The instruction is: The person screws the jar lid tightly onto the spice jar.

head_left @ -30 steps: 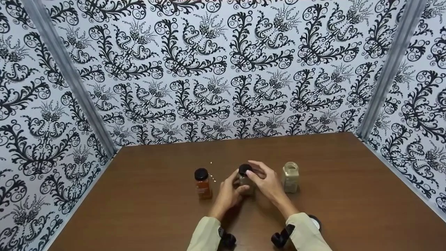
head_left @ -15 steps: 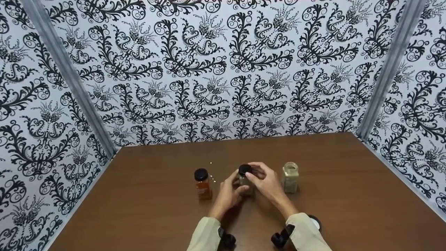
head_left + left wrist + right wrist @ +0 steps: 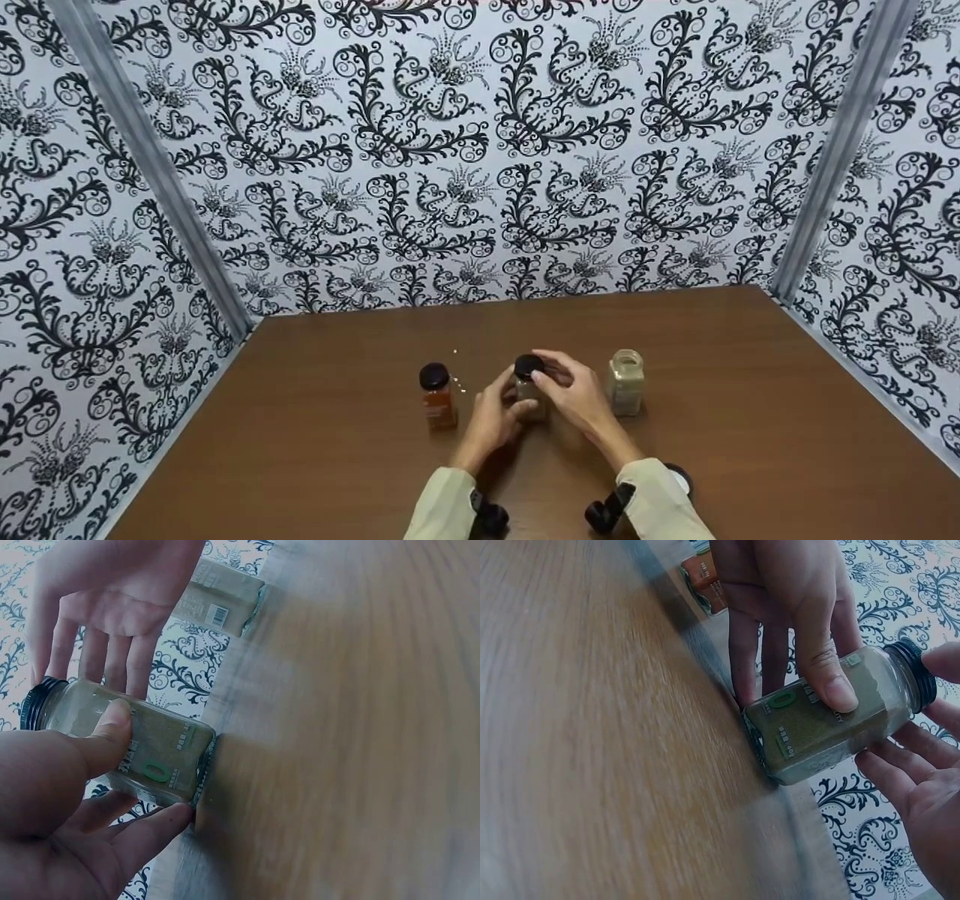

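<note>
A clear glass spice jar (image 3: 161,746) of greenish-brown powder stands upright on the table between both hands. My left hand (image 3: 491,418) grips its body, the thumb lying across the printed front and the other fingers around the far side. At the top, my right hand (image 3: 579,396) pinches the black screw lid (image 3: 529,366) between thumb and fingers. The lid sits on the jar's neck; the right wrist view shows it from the side. In that view the powder (image 3: 802,727) fills most of the jar.
On the left stands a jar of orange-red spice (image 3: 439,405) with a black lid. To the right is a lidless jar of pale powder (image 3: 627,386). A round black-rimmed lid (image 3: 679,477) lies partly behind the right sleeve. Small pale crumbs (image 3: 460,385) dot the brown table (image 3: 337,450).
The right hand's fingers and thumb have shifted slightly around the lid. The left hand keeps its hold, and the jars stay where they were.
</note>
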Demonstrator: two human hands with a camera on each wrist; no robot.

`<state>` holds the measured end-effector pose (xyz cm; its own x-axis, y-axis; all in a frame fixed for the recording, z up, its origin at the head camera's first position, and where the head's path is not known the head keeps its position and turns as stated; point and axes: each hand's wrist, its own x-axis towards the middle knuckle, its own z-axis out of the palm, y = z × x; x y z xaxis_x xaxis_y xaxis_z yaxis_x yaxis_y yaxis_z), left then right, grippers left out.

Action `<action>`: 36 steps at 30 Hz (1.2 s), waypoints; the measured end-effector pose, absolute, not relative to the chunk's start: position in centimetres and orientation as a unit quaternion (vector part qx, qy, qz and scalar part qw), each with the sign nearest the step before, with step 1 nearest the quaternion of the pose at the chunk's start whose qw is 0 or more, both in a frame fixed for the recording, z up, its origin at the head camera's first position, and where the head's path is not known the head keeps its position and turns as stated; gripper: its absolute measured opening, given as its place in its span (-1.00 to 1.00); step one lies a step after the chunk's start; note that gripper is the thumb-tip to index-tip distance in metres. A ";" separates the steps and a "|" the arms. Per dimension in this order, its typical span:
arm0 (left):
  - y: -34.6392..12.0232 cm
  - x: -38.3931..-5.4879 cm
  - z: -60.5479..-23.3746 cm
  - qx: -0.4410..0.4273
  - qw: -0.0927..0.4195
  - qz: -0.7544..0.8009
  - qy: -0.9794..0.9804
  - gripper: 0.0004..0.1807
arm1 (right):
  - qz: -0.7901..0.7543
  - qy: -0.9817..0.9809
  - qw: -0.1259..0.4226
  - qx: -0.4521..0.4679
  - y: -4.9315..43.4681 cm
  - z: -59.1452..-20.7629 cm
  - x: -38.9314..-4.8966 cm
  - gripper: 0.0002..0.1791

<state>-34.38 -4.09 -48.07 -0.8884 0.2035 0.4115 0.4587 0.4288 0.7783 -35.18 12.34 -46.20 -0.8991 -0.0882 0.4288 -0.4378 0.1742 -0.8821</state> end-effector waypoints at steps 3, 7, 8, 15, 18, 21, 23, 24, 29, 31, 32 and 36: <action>-4.1 -34.4 -48.0 -0.196 0.122 -0.503 -0.833 -0.30 | 0.620 -0.752 0.143 0.174 12.3 -46.1 -35.2 -0.64; -4.1 -34.5 -47.9 -0.199 0.126 -0.503 -0.832 -0.31 | 0.627 -0.746 0.145 0.172 12.2 -46.1 -35.2 -0.66; -4.1 -34.5 -48.0 -0.200 0.128 -0.503 -0.831 -0.31 | 0.628 -0.745 0.145 0.170 12.2 -46.1 -35.2 -0.66; -4.1 -34.5 -48.1 -0.196 0.128 -0.500 -0.833 -0.31 | 0.630 -0.746 0.144 0.163 12.2 -46.1 -35.2 -0.62; -4.1 -34.5 -48.1 -0.191 0.119 -0.500 -0.836 -0.30 | 0.625 -0.749 0.142 0.168 12.3 -46.2 -35.1 -0.62; -4.1 -34.4 -48.0 -0.187 0.110 -0.497 -0.840 -0.29 | 0.624 -0.749 0.139 0.170 12.3 -46.3 -35.1 -0.64; -4.1 -34.4 -48.0 -0.181 0.102 -0.500 -0.841 -0.29 | 0.627 -0.747 0.137 0.170 12.3 -46.3 -35.1 -0.65; -4.1 -34.4 -48.0 -0.181 0.100 -0.502 -0.840 -0.29 | 0.628 -0.747 0.139 0.170 12.3 -46.3 -35.1 -0.66; -4.1 -34.5 -48.0 -0.185 0.107 -0.498 -0.840 -0.32 | 0.630 -0.745 0.145 0.165 12.2 -46.3 -35.3 -0.70; -4.1 -34.5 -48.0 -0.186 0.109 -0.496 -0.841 -0.32 | 0.632 -0.744 0.146 0.161 12.1 -46.2 -35.3 -0.69; -4.1 -34.5 -48.1 -0.184 0.106 -0.498 -0.841 -0.32 | 0.634 -0.744 0.143 0.157 12.1 -46.2 -35.3 -0.68; -4.1 -34.4 -48.2 -0.182 0.105 -0.500 -0.840 -0.31 | 0.632 -0.747 0.137 0.157 12.2 -46.3 -35.2 -0.60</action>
<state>-34.40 -4.13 -48.16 -0.9119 0.2015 0.3576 0.4104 0.4344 0.8018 -35.18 12.18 -46.28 -0.9136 -0.0612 0.4020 -0.4066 0.1532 -0.9007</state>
